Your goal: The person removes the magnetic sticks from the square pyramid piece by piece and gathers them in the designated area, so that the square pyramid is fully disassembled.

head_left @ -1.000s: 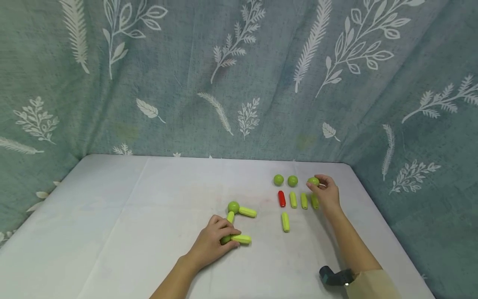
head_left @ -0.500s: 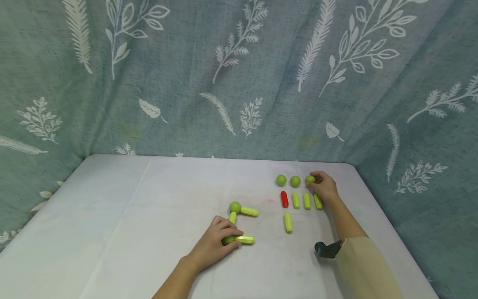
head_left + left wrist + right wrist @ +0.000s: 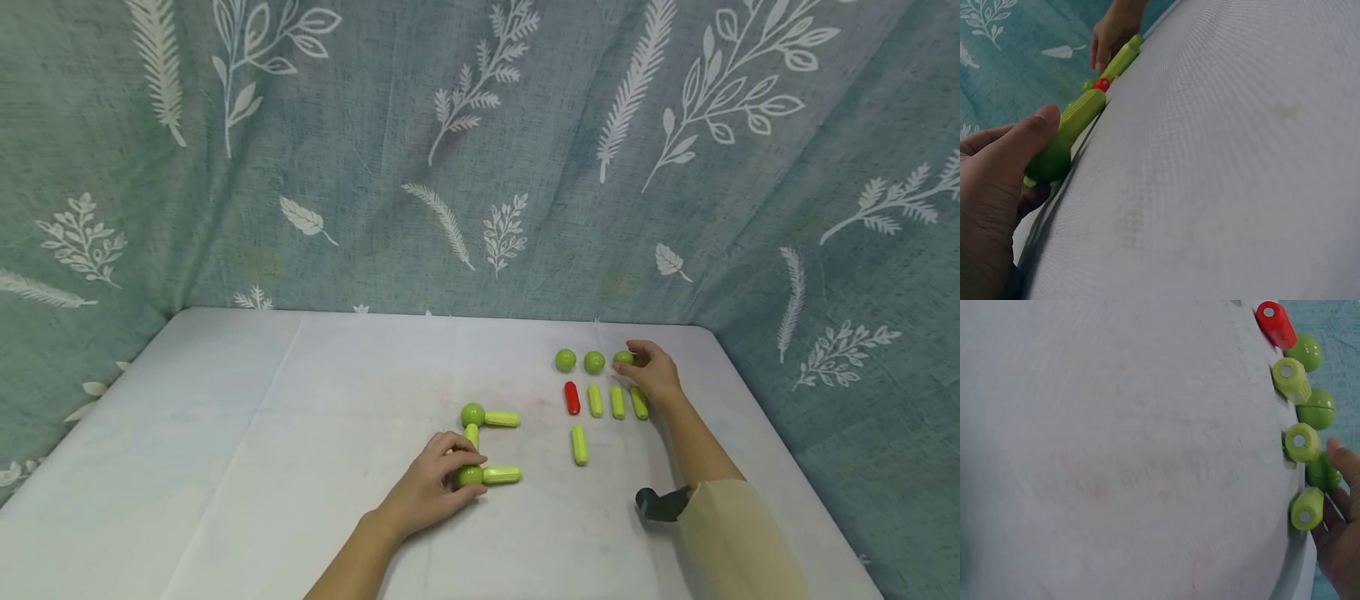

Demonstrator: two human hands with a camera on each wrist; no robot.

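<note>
In the head view my left hand (image 3: 431,483) holds a green ball (image 3: 470,476) between thumb and fingers. A yellow-green ribbed rod (image 3: 502,475) points right from that ball. Another rod (image 3: 472,435), partly hidden by my fingers, runs up to a second green ball (image 3: 473,415), from which a further rod (image 3: 502,419) points right. At the back right my right hand (image 3: 654,373) pinches another green ball (image 3: 622,357) at the table surface. In the right wrist view this ball (image 3: 1324,472) sits behind the ribbed rods, by my fingertips.
Two green balls (image 3: 580,361) stand left of my right hand. In front lie a red rod (image 3: 572,398) and several yellow-green rods (image 3: 617,402), one rod (image 3: 580,446) nearer. A dark device (image 3: 662,504) sits at the right sleeve. Patterned cloth (image 3: 375,167) hangs behind the white table (image 3: 300,417).
My right hand has shifted its ball left, closer to the two other balls. Under my left hand, the joined balls and rods have turned slightly, so the rods now point more squarely right.
</note>
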